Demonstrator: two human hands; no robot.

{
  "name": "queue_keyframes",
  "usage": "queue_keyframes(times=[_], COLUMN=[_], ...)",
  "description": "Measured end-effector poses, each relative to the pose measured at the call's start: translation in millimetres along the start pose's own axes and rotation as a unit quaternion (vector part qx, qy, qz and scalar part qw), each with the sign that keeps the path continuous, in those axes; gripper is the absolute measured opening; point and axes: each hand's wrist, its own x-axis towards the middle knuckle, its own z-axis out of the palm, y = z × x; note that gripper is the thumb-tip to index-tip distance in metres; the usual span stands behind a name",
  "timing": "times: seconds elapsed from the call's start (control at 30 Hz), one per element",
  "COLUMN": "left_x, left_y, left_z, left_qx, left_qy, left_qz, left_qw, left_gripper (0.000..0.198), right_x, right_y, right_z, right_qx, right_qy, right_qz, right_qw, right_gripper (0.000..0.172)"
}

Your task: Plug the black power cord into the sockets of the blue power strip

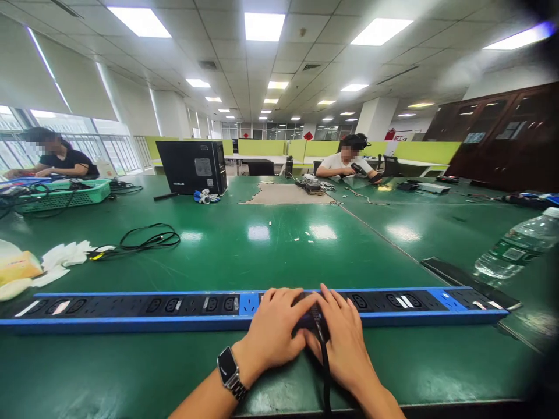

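A long blue-and-black power strip (192, 305) lies across the green table in front of me. My left hand (279, 326), with a watch on its wrist, grips the strip's middle. Its fingers lie over the far side and its thumb is at the near side. Right beside it, my right hand (340, 331) is closed around a black plug (315, 314) at the sockets. The forefingers of both hands meet above this plug, so its seating in the socket is hidden. From the plug a black cable (325, 366) runs down toward the table's near edge.
A black computer case (192, 167) stands behind, left of centre. A coiled cable (148, 237), tissues (65, 259) and a green basket (70, 195) are on the left. On the right is a water bottle (515, 247). Two people sit across the table.
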Motion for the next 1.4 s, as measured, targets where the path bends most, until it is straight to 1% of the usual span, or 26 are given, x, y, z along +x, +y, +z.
queue_keyframes(times=[0.07,0.13,0.2,0.23,0.27,0.33,0.4,0.43,0.47,0.5,0.53,0.57,0.63,0.7,0.8,0.93,1.0,1.07,1.1,1.17,1.2,1.27,1.3,1.33,1.37,1.4], left_x=[6.6,15.2,22.8,25.0,25.6,20.4,5.8,-4.3,-15.6,-27.2,-38.2,-47.9,-60.9,-64.2,-57.0,-50.1,-51.8,-55.0,-56.6,-59.1,-60.2,-63.6,-66.6,-71.1,-77.4,-85.2], left_y=[2.5,5.7,8.7,9.3,8.7,1.7,-14.0,-24.4,-35.5,-46.3,-55.7,-63.2,-70.8,-69.8,-61.9,-56.9,-56.7,-56.0,-55.2,-53.5,-53.0,-54.7,-57.4,-61.5,-66.9,-73.1], left_z=[7.4,17.5,23.7,23.3,19.9,4.6,-17.3,-28.2,-37.9,-45.5,-50.6,-53.1,-51.3,-44.6,-38.3,-41.8,-40.5,-34.9,-31.7,-28.8,-30.5,-41.3,-49.4,-58.2,-66.5,-73.7], left_qx=[0.025,0.049,0.056,0.048,0.034,-0.005,-0.045,-0.060,-0.072,-0.082,-0.086,-0.089,-0.080,-0.059,-0.025,-0.002,0.009,0.011,0.004,-0.034,-0.058,-0.095,-0.102,-0.100,-0.092,-0.080], left_qy=[0.003,0.028,0.076,0.112,0.154,0.252,0.337,0.361,0.363,0.348,0.322,0.287,0.221,0.180,0.156,0.111,0.105,0.118,0.134,0.195,0.242,0.344,0.377,0.392,0.383,0.363], left_qz=[-0.006,-0.026,-0.027,-0.018,-0.005,0.004,-0.049,-0.102,-0.158,-0.200,-0.225,-0.229,-0.201,-0.163,-0.148,-0.144,-0.146,-0.133,-0.120,-0.114,-0.131,-0.192,-0.222,-0.243,-0.254,-0.260], left_qw=[1.000,0.998,0.995,0.992,0.987,0.968,0.939,0.925,0.916,0.912,0.916,0.926,0.951,0.968,0.976,0.983,0.984,0.984,0.984,0.974,0.960,0.914,0.894,0.882,0.883,0.891], left_gripper=[0.058,0.046,0.034,0.030,0.028,0.027,0.028,0.030,0.032,0.032,0.032,0.031,0.028,0.028,0.032,0.029,0.028,0.029,0.028,0.026,0.026,0.030,0.033,0.037,0.040,0.042], right_x=[-6.2,-8.4,-7.8,-6.9,-6.0,-4.4,-3.4,-3.2,-3.1,-3.0,-2.9,-2.8,-2.5,-2.3,-2.3,-2.7,-2.8,-2.9,-2.9,-3.0,-3.0,-3.1,-3.1,-3.1,-3.1,-3.1], right_y=[2.9,3.8,3.2,2.5,1.7,-0.2,-2.1,-2.9,-3.7,-4.4,-4.9,-5.4,-5.8,-5.7,-4.9,-3.8,-3.3,-2.8,-2.5,-1.6,-1.2,-0.7,-0.6,-0.7,-0.9,-1.1], right_z=[2.2,3.1,3.3,3.2,3.0,2.4,2.1,2.2,2.3,2.6,2.9,3.2,3.3,2.7,1.8,2.3,3.2,3.9,4.1,4.3,4.3,4.1,4.0,4.0,4.0,4.1], right_qx=[-0.023,-0.043,-0.059,-0.066,-0.070,-0.074,-0.075,-0.074,-0.074,-0.073,-0.071,-0.070,-0.067,-0.065,-0.066,-0.067,-0.067,-0.068,-0.069,-0.073,-0.074,-0.074,-0.073,-0.072,-0.072,-0.072], right_qy=[-0.005,-0.005,0.001,0.003,0.004,0.003,0.001,0.001,0.000,0.000,0.000,0.001,0.002,0.003,0.002,0.002,0.003,0.006,0.008,0.012,0.012,0.007,0.002,-0.001,-0.004,-0.006], right_qz=[-0.012,-0.018,-0.018,-0.015,-0.013,-0.005,0.001,0.004,0.007,0.010,0.013,0.015,0.016,0.015,0.011,0.009,0.009,0.009,0.008,0.004,0.003,0.003,0.006,0.011,0.014,0.017], right_qw=[1.000,0.999,0.998,0.998,0.997,0.997,0.997,0.997,0.997,0.997,0.997,0.997,0.998,0.998,0.998,0.998,0.998,0.998,0.998,0.997,0.997,0.997,0.997,0.997,0.997,0.997], right_gripper=[0.064,0.064,0.062,0.060,0.059,0.058,0.059,0.059,0.059,0.058,0.058,0.058,0.058,0.058,0.058,0.057,0.057,0.057,0.057,0.058,0.058,0.059,0.059,0.058,0.058,0.058])
